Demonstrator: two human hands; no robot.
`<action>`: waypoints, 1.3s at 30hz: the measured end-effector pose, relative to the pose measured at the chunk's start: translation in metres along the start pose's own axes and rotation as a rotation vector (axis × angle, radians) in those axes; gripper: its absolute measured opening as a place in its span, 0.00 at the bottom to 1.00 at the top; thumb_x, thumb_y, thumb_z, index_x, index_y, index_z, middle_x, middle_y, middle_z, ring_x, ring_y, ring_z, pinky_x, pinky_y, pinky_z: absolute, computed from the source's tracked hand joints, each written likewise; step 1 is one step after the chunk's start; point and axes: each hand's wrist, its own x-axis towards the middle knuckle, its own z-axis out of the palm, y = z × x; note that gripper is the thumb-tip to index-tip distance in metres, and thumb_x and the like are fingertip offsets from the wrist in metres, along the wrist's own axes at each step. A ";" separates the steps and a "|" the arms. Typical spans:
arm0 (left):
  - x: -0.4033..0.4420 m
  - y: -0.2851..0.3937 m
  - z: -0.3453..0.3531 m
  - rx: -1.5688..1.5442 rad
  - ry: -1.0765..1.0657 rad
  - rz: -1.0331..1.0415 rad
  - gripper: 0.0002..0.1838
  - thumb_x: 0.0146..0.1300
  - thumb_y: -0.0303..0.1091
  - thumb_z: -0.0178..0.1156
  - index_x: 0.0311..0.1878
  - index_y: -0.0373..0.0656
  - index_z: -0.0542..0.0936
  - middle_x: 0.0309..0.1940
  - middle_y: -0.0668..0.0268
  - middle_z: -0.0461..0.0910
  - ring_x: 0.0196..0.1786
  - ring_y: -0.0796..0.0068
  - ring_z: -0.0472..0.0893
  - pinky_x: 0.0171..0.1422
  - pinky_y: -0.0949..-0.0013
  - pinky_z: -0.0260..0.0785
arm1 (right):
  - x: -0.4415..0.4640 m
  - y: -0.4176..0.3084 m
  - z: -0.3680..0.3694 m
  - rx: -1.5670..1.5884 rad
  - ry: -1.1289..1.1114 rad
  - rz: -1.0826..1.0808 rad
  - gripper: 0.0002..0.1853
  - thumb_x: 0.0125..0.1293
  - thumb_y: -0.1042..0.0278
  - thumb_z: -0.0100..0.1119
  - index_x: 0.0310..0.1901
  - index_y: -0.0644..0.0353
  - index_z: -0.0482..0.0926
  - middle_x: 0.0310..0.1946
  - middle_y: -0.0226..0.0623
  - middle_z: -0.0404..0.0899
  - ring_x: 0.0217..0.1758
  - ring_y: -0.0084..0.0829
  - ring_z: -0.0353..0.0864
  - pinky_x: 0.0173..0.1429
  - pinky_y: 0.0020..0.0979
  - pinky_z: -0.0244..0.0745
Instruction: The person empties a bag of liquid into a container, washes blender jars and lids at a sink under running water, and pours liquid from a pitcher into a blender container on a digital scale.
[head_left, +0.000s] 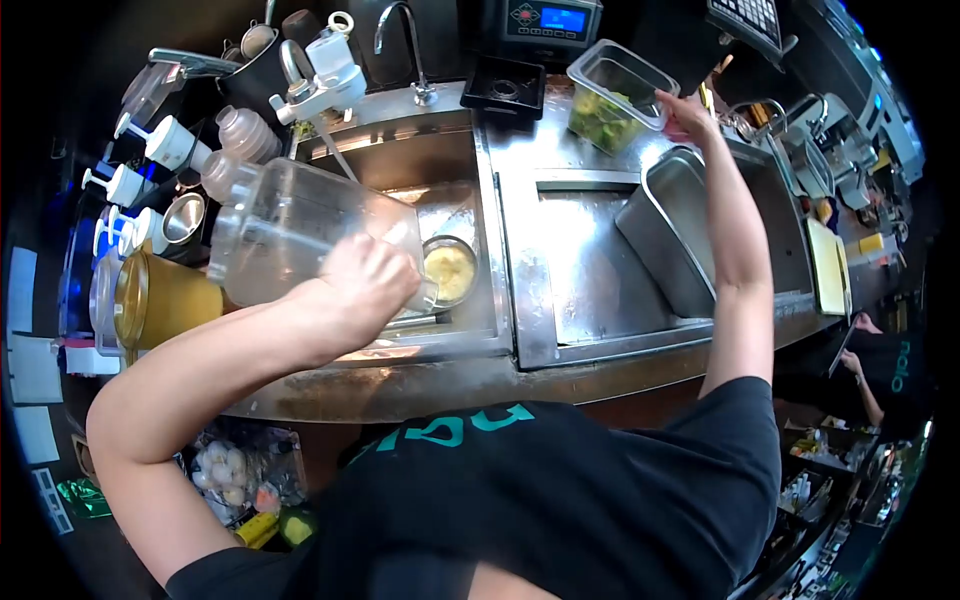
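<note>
My left hand (368, 275) is closed around the handle of a large clear plastic pitcher (300, 215), which is tipped on its side over the left sink basin (395, 150). Water runs from a white filter tap (318, 95) just behind the pitcher. Beyond my hand, a round metal container (450, 268) with something pale yellow in it stands in that basin, partly hidden. My right hand (688, 117) reaches far out and grips the right corner of a clear plastic tub (625, 75). Green cut pieces, perhaps limes, lie in the tub.
A deep steel pan (668, 235) leans in the right basin under my right arm. White pump bottles (165, 140) and an amber-filled tub (165, 300) crowd the left side. Behind the sinks are a curved tap (405, 45) and a machine with a blue display (563, 19). Another person (860, 375) stands at right.
</note>
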 end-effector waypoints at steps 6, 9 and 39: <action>0.009 -0.015 0.050 -0.068 0.122 0.043 0.07 0.49 0.24 0.57 0.34 0.36 0.75 0.23 0.55 0.81 0.30 0.62 0.84 0.32 0.64 0.74 | -0.137 -0.132 0.060 -0.819 0.180 -0.875 0.25 0.62 0.38 0.53 0.37 0.56 0.82 0.29 0.35 0.83 0.34 0.34 0.84 0.37 0.38 0.78; 0.004 -0.021 0.070 -0.155 0.271 -0.029 0.08 0.50 0.25 0.55 0.35 0.35 0.74 0.21 0.57 0.80 0.28 0.62 0.83 0.29 0.62 0.74 | -0.152 -0.149 0.203 -0.890 -0.148 -1.203 0.13 0.65 0.57 0.52 0.34 0.56 0.80 0.33 0.38 0.81 0.36 0.39 0.83 0.37 0.39 0.79; -0.003 -0.009 0.038 0.149 0.087 0.180 0.09 0.51 0.33 0.59 0.38 0.46 0.80 0.34 0.67 0.80 0.39 0.70 0.79 0.38 0.65 0.69 | 0.003 0.001 -0.010 0.011 0.136 0.205 0.35 0.50 0.35 0.65 0.50 0.56 0.75 0.32 0.33 0.77 0.29 0.28 0.77 0.38 0.40 0.78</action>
